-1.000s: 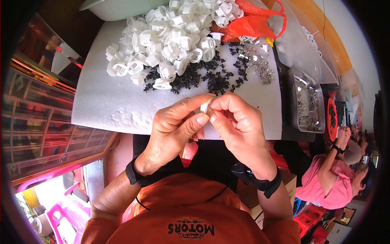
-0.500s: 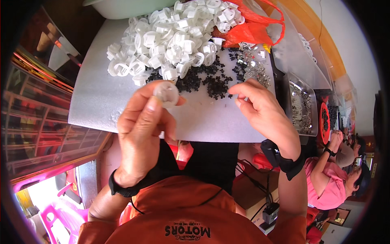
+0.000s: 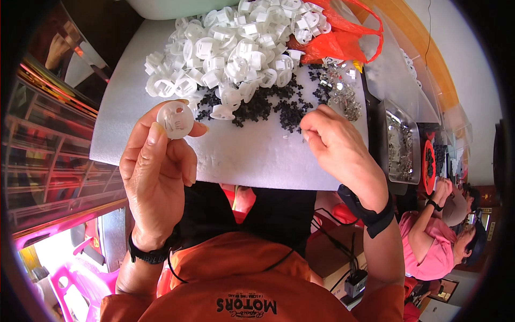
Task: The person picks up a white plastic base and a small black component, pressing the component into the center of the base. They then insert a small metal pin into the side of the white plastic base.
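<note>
My left hand [image 3: 155,166] holds a round white plastic cap [image 3: 175,119] between thumb and fingers, raised over the left part of a white foam board [image 3: 236,155]. My right hand [image 3: 335,145] reaches toward a heap of small black parts [image 3: 263,104], fingers pinched at its near edge; whether it grips one I cannot tell. A big pile of white plastic caps [image 3: 236,48] lies at the far side of the board. Small shiny metal pieces [image 3: 340,91] lie to the right of the black heap.
An orange plastic bag [image 3: 338,37] lies behind the metal pieces. A metal tray of shiny parts [image 3: 399,145] and a red dish [image 3: 429,166] stand at the right. Another person in a pink shirt [image 3: 434,247] works at the lower right. Pink plastic furniture [image 3: 75,273] stands lower left.
My hands, together over one white piece a second ago, have parted. The left hand carried the white cap left and up; the right hand moved to the black parts.
</note>
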{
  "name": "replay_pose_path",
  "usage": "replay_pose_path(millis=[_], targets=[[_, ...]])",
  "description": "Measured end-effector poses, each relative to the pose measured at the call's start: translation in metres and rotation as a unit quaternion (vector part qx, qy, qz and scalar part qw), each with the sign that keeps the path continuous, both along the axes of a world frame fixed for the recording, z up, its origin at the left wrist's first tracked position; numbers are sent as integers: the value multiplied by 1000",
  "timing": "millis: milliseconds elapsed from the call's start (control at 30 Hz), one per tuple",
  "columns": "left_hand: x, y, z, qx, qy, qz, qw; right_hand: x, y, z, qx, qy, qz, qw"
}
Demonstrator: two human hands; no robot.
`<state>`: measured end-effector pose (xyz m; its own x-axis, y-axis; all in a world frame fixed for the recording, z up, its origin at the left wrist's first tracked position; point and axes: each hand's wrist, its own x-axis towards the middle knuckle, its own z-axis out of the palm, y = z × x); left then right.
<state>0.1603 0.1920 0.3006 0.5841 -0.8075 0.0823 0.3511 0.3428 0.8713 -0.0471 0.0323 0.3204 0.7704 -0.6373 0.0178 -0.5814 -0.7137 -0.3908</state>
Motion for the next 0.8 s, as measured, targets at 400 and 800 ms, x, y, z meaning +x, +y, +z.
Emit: replay_pose_path(millis=[400, 800], targets=[[-2, -2, 1, -7, -6, -1, 1000, 7, 4, -3, -34, -7, -32, 999], [-4, -2, 1, 5, -10, -12, 1000, -8, 13, -4, -46, -30, -3, 999]])
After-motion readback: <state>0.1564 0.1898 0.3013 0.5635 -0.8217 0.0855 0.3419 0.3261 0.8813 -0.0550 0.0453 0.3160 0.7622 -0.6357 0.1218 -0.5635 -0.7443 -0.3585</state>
